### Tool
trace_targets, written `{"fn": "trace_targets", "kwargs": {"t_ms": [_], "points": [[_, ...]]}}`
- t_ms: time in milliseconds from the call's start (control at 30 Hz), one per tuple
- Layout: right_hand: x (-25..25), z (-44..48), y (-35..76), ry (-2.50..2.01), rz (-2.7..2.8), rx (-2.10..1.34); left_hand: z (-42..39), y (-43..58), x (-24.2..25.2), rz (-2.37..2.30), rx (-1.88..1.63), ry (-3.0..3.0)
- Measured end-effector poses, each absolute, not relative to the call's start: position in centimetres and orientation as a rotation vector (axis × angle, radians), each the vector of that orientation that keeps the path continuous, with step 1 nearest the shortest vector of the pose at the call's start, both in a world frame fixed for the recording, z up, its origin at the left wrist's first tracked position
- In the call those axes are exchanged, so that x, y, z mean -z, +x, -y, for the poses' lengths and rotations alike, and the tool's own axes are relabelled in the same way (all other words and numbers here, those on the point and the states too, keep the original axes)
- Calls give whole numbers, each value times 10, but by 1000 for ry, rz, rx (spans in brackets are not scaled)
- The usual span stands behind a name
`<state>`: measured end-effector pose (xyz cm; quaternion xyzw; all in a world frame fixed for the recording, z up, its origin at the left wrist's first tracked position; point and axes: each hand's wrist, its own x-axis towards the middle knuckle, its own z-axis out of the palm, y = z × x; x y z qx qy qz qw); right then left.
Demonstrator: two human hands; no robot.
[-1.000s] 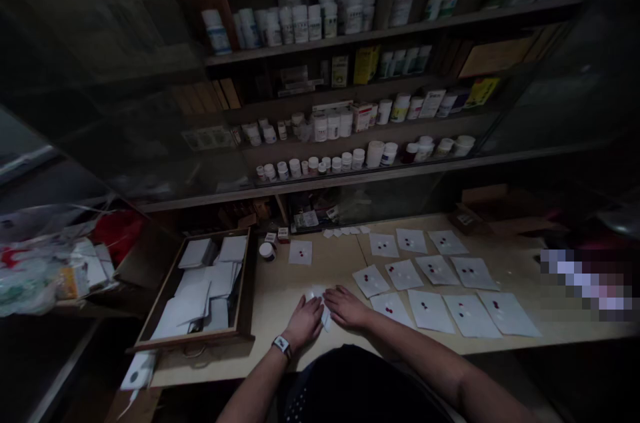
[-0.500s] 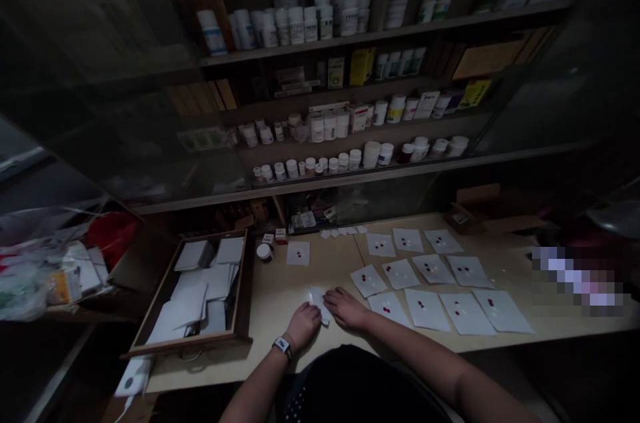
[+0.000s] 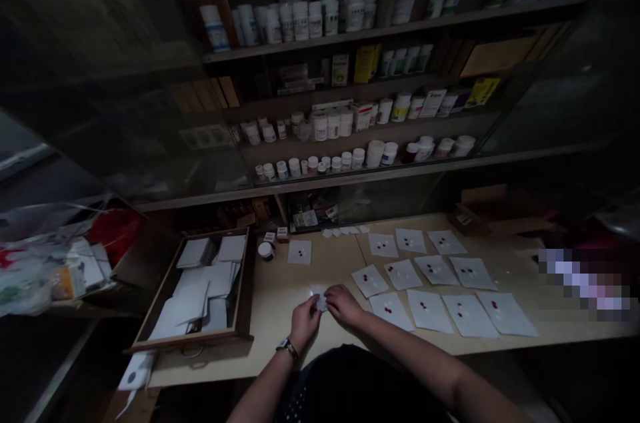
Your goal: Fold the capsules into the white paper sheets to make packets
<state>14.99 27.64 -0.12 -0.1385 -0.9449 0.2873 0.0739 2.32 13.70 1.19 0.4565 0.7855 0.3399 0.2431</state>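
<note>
A small folded white paper (image 3: 320, 300) lies over the wooden tabletop, between my two hands. My left hand (image 3: 306, 320) pinches its left side, thumb on top. From the right, the curled fingers of my right hand (image 3: 343, 307) grip its other side. Both hands hide much of the paper, so what it contains cannot be seen. To the right, several flat white paper squares (image 3: 430, 311) are spread in rows with red and white pills on them. One more paper square (image 3: 299, 252) with dark red pills lies beyond my left hand.
An open wooden drawer (image 3: 243, 316) with stacked white papers juts out at left. Beside it stand a white-capped bottle (image 3: 266, 251) and small boxes. Medicine shelves (image 3: 320, 176) rise behind the table. A cardboard box (image 3: 485, 206) sits at the back right.
The paper between my hands now shows smaller and more folded. My left hand has turned and moved slightly up, its thumb now on the paper. The camera view has shifted a little.
</note>
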Motion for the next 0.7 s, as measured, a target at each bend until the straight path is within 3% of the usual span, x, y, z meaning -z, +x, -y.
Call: {"fn": "trace_targets", "kwargs": {"t_ms": [700], "points": [[-9,-268,143,-604,2863,-822,-151,33,-10,-2361,-852,1021]]}}
